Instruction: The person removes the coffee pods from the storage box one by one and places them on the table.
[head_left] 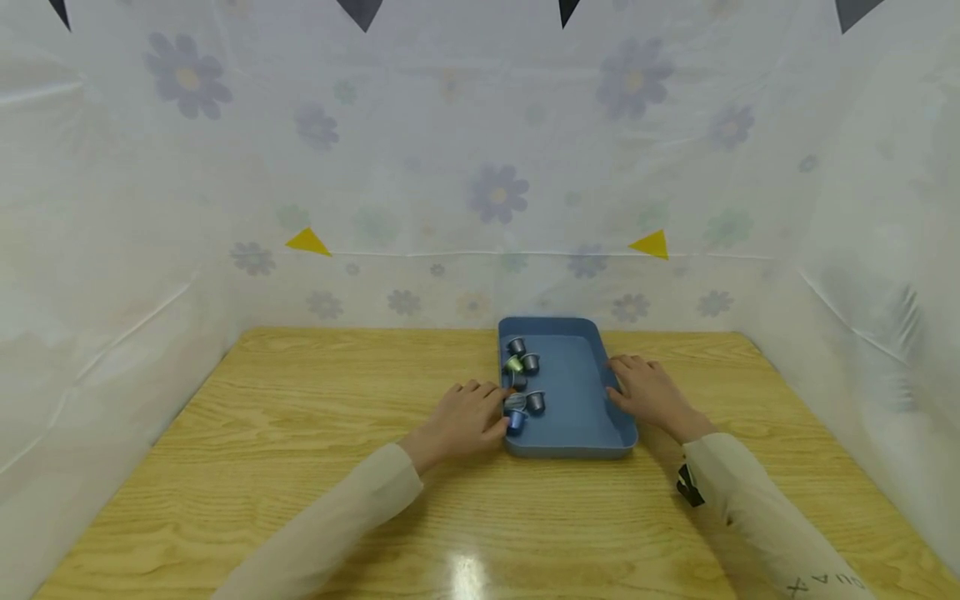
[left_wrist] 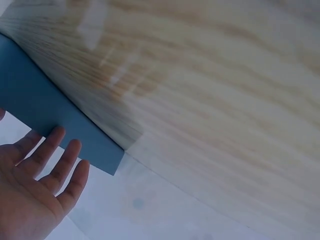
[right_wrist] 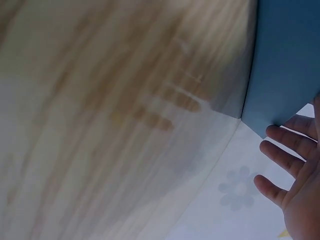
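Note:
A blue rectangular tray point(head_left: 577, 442) sits on the wooden table. Along its left side lie several small coffee capsules, among them a green one point(head_left: 513, 364), a dark one point(head_left: 536, 402) and a blue one point(head_left: 516, 421). My left hand point(head_left: 468, 418) is at the tray's left edge, fingertips reaching the rim beside the capsules; the left wrist view shows its fingers loosely extended against the outer wall. On the opposite side, my right hand point(head_left: 648, 392) has its thumb and fingertips at the right rim. In the right wrist view its fingers point(right_wrist: 282, 157) are spread and relaxed.
The light wooden table point(head_left: 337, 417) stretches around the tray on all sides. Behind it and at both sides hang pale flower-printed sheets point(head_left: 405, 167), the rear one close to the tray's far end. Yellow triangles point(head_left: 651, 245) show on the rear sheet.

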